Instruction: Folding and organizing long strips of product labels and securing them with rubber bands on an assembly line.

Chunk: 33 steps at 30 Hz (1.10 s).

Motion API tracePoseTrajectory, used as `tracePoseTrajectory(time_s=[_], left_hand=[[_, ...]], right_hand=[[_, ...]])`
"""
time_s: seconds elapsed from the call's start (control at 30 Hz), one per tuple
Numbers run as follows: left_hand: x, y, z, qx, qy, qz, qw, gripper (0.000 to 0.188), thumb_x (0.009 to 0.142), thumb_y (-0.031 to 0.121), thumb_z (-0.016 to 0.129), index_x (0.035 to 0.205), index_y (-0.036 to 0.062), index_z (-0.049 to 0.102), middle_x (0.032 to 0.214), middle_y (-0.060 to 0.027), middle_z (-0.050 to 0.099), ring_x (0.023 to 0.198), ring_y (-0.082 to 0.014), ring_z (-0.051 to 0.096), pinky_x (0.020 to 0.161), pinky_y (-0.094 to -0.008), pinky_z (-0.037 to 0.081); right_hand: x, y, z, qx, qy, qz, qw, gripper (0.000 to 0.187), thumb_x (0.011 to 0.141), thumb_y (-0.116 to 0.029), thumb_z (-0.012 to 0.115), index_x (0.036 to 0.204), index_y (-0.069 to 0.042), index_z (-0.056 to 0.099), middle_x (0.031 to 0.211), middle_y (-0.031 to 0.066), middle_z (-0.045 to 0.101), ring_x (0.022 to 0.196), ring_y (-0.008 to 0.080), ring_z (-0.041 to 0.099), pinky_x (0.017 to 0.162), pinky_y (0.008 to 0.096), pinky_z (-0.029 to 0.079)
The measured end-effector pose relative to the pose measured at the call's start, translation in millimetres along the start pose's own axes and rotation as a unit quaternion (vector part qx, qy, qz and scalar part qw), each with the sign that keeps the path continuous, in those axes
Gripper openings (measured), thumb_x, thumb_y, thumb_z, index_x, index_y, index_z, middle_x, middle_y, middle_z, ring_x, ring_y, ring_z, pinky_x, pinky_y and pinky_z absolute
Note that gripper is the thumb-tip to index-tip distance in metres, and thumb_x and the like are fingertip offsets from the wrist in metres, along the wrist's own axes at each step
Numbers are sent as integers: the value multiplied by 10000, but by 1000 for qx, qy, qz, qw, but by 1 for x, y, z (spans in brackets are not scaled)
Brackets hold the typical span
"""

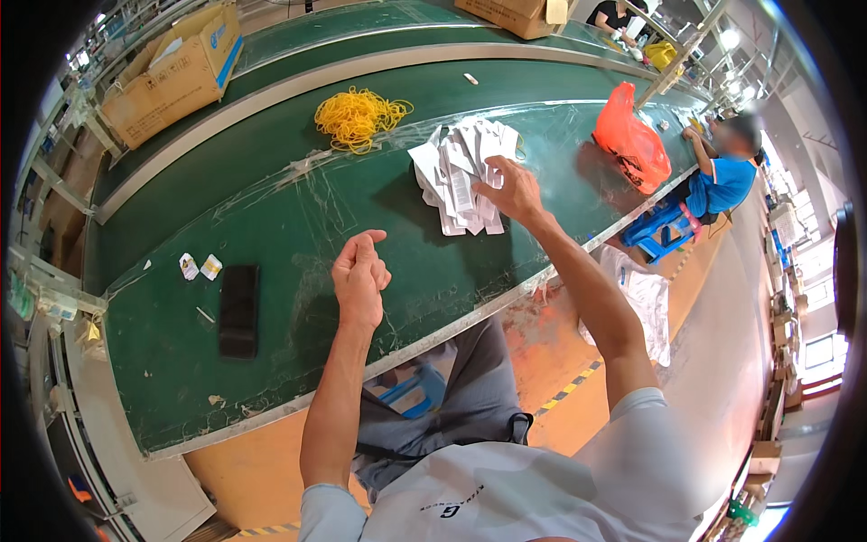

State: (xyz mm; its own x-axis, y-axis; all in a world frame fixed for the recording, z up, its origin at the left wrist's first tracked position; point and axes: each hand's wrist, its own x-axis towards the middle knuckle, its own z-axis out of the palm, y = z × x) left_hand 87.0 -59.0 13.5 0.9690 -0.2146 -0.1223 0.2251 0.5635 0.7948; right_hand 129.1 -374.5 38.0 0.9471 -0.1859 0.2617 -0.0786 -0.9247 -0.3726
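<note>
A loose pile of white paper strips (462, 176), some with print, lies on the green table. My right hand (515, 190) is over the pile's right side. Its thumb and index finger are apart, and no slip shows lifted in them. To the left and nearer to me, my left hand (359, 275) is held above the table with its fingers curled in. Its index finger bends to the right; whether anything small is inside cannot be seen. Behind the papers, toward the left, sits a tangled heap of yellow rubber bands (359, 119).
A black phone (238, 312) lies at left beside two small wrapped pieces (200, 266). At right stands a red plastic bag (630, 140), with a seated co-worker in blue (722, 185) beyond. An open cardboard box (176, 81) is at far left. The table's front edge (406, 356) runs before me.
</note>
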Motion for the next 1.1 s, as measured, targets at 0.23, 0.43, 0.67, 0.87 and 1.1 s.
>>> tracePoseTrajectory(time_s=[0.23, 0.43, 0.67, 0.87, 1.1], left_hand=[[0, 1, 2, -5, -35, -24, 999, 301, 1055, 291, 576, 1051, 5, 669, 569, 90, 302, 491, -37, 233, 479, -258, 225], [-2, -1, -1, 13, -29, -8, 999, 280, 1045, 261, 597, 1080, -5, 677, 582, 95, 322, 487, -32, 245, 472, -258, 233], [-4, 2, 8, 21, -39, -31, 999, 415, 1039, 293, 604, 1286, -40, 577, 582, 83, 294, 462, -39, 259, 476, -248, 274], [-15, 14, -14, -107, -141, -35, 984, 490, 1045, 433, 544, 1188, -31, 611, 526, 77, 279, 428, -49, 225, 478, -255, 247], [-48, 24, -25, 134, -41, -19, 990, 220, 953, 227, 727, 956, 7, 719, 566, 95, 432, 486, -29, 335, 476, -252, 276]], right_hand=[[1, 13, 7, 91, 50, 10, 995, 323, 845, -340, 750, 1011, -64, 730, 985, 142, 732, 878, 343, 695, 775, 417, 531], [-1, 13, -7, 116, 189, 3, 975, 218, 899, -245, 692, 992, -53, 739, 802, 128, 715, 765, 281, 709, 704, 386, 530], [-79, -63, -64, 511, 6, 34, 859, 249, 1022, -215, 599, 1019, 18, 687, 859, 81, 698, 810, 166, 725, 742, 290, 598], [-121, -84, -72, 535, -229, 67, 811, 278, 1046, -250, 571, 1030, 13, 662, 901, 95, 712, 789, 173, 730, 702, 287, 617], [-127, -83, -57, 512, -289, 86, 804, 269, 1029, -259, 588, 1008, -2, 664, 863, 92, 713, 738, 158, 720, 637, 265, 589]])
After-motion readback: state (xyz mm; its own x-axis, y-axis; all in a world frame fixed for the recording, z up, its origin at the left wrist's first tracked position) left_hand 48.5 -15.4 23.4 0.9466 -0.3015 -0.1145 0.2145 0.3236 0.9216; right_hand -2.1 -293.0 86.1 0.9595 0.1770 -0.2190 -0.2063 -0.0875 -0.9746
